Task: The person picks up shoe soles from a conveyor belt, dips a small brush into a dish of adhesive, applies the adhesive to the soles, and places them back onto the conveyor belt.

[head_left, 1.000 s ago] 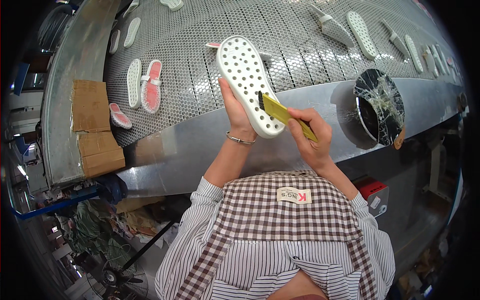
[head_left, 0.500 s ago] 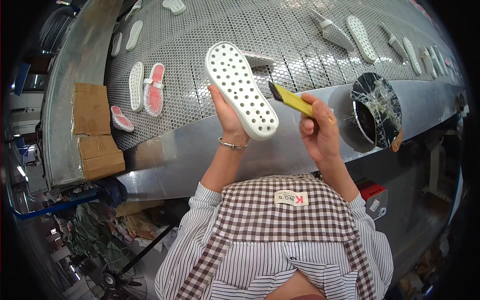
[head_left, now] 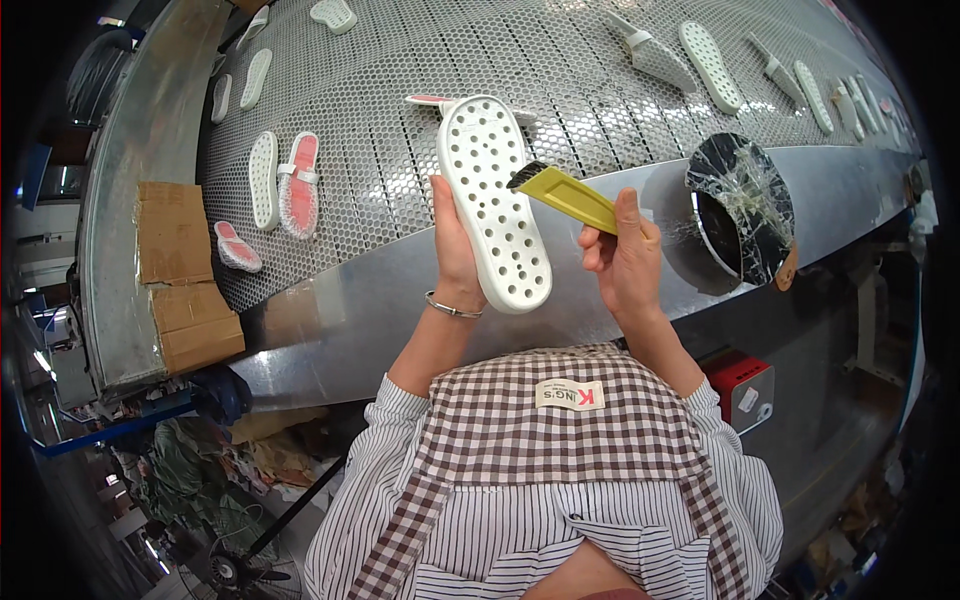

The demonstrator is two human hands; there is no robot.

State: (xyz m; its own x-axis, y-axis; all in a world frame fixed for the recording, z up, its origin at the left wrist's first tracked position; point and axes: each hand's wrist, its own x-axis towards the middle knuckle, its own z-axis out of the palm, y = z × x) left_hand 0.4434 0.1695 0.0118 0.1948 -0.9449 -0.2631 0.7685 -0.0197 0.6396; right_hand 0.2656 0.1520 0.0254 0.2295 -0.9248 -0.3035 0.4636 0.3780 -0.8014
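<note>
My left hand (head_left: 459, 247) grips the edge of a white shoe sole (head_left: 495, 215) full of round holes, tilted up above the metal ledge. A brush (head_left: 568, 195) with a yellow handle and dark bristles is pinched between the thumb and fingers of my right hand (head_left: 624, 255). Its bristles overlap the sole's right edge in the picture; whether they touch it I cannot tell. Behind the sole, a pink-and-white slipper (head_left: 430, 101) lies partly hidden on the mesh belt (head_left: 375, 150). Right of my right hand stands a round black pot (head_left: 738, 215) strung with pale, dried-looking strands.
Several soles and slippers lie on the belt, among them a white sole (head_left: 263, 180) beside a pink slipper (head_left: 300, 185) at the left. Brown cardboard (head_left: 180, 235) covers part of the left metal side. A red-and-grey box (head_left: 740, 388) sits below the ledge at the right.
The brush has moved left, from beside the sole to overlapping its edge. The sole has turned more upright and come slightly nearer and right. The whole view has shifted a little.
</note>
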